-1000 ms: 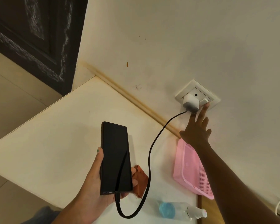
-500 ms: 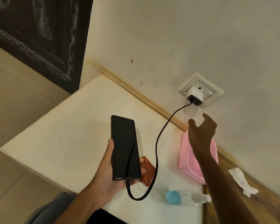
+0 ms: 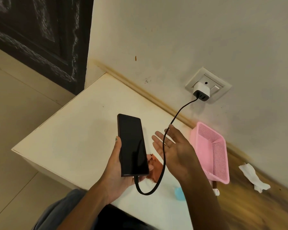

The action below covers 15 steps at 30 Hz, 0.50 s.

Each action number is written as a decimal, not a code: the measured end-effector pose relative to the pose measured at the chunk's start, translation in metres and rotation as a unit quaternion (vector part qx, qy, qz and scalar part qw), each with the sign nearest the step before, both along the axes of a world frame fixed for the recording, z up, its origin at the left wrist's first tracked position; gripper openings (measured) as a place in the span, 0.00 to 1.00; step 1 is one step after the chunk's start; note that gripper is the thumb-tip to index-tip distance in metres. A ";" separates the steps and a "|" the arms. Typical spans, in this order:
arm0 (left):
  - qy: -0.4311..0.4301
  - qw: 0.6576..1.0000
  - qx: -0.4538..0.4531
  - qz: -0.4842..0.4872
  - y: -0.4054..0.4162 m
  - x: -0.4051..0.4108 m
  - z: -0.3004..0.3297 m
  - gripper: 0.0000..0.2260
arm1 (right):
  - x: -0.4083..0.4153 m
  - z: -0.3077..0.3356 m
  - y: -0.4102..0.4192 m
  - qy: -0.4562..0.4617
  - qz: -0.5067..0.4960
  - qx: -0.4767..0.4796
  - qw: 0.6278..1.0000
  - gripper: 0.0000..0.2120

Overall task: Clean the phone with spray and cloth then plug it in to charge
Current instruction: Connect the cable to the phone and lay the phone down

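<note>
Gripping dark phone in left hand; hovering right hand at 3 o'clock, palm up, fingers spread, empty.

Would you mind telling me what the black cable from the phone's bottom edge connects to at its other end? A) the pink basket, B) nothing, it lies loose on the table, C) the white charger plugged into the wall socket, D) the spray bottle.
C: the black cable runs from the phone, held in the left hand, up to the white charger seated in the wall socket.
</note>
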<state>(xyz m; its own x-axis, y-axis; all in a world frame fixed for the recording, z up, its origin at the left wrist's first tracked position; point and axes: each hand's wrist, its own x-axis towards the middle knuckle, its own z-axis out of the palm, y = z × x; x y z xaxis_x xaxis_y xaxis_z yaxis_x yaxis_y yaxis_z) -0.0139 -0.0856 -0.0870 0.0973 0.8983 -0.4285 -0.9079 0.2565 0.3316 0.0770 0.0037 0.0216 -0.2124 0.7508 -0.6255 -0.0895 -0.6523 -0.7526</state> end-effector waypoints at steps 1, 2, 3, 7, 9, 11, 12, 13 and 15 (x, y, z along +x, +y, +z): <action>-0.002 1.000 -0.001 0.003 0.000 0.000 0.000 0.36 | 0.003 0.004 0.000 0.024 -0.004 0.005 1.000 0.10; -0.006 1.000 0.000 0.005 0.000 0.000 0.000 0.35 | 0.006 0.008 0.000 0.038 -0.005 0.016 0.999 0.13; -0.009 1.000 0.000 0.006 0.000 0.000 0.001 0.35 | 0.009 0.012 0.000 0.044 -0.005 0.030 0.999 0.14; -0.008 1.000 0.002 0.011 -0.001 0.000 0.003 0.35 | 0.023 0.025 -0.001 0.049 -0.013 0.070 0.996 0.13; -0.007 1.000 0.000 0.012 -0.001 0.000 0.003 0.35 | 0.027 0.028 -0.003 0.042 -0.026 0.086 0.995 0.11; -0.009 1.000 0.002 0.012 -0.001 0.000 0.002 0.36 | 0.029 0.031 -0.005 0.024 -0.052 0.097 0.994 0.08; -0.010 1.000 0.003 0.012 -0.002 -0.001 0.002 0.36 | 0.030 0.032 -0.005 0.016 -0.066 0.099 0.993 0.07; -0.012 1.000 0.004 0.013 -0.002 -0.001 0.002 0.36 | 0.030 0.033 -0.006 0.012 -0.078 0.099 0.992 0.07; -0.016 1.000 0.005 0.012 -0.002 -0.001 0.003 0.36 | 0.032 0.033 -0.008 0.009 -0.093 0.096 0.991 0.07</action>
